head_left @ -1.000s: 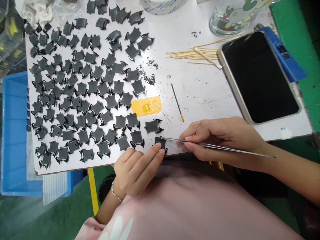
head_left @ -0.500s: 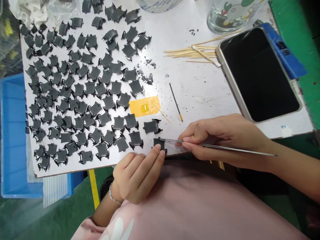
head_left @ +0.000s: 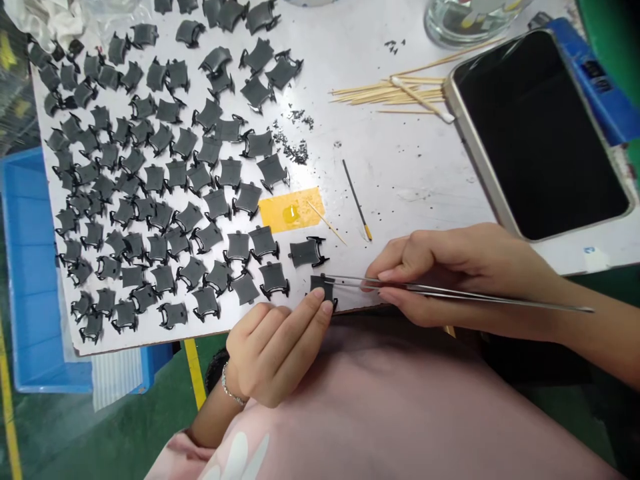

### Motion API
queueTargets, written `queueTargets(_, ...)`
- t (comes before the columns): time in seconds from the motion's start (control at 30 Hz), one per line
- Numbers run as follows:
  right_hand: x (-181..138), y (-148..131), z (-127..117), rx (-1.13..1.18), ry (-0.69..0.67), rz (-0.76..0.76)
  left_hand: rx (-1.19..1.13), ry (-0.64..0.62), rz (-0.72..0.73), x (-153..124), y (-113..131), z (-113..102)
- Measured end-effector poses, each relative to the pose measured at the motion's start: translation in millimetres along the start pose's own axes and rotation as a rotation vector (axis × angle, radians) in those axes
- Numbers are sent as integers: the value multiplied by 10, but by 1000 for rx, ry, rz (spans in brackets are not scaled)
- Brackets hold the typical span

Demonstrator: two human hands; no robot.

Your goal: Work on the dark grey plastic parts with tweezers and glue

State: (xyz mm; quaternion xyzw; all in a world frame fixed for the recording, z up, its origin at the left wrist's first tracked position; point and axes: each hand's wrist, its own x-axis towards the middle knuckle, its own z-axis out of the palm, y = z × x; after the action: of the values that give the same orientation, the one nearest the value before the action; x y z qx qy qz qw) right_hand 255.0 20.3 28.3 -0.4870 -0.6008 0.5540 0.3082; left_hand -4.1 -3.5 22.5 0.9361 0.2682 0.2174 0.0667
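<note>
Grey moulded clip [head_left: 321,285]: I see it at the near edge of the worktop [head_left: 400,167], set apart from the others.
Blue plastic bin [head_left: 35,267]: beside the worktop at far left.
Layout: I count dozens of clips [head_left: 177,175] in loose rows; only one is in hand, and I cannot tell which are finished.
Left hand [head_left: 273,353]: fingers [head_left: 320,295] pressed together on the clip; the thumb is hidden, so I cannot tell if it grips.
Right hand [head_left: 445,273]: fingers pinching steel tweezers [head_left: 450,292], tips at the clip, clamping or not unclear.
Phone [head_left: 537,133]: lying dark at far right.
</note>
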Motion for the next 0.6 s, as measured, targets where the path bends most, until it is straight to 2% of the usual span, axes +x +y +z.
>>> queueTargets(0.6,-7,11,-11,-96,-44,-17,11,58,28,-23,-13,51)
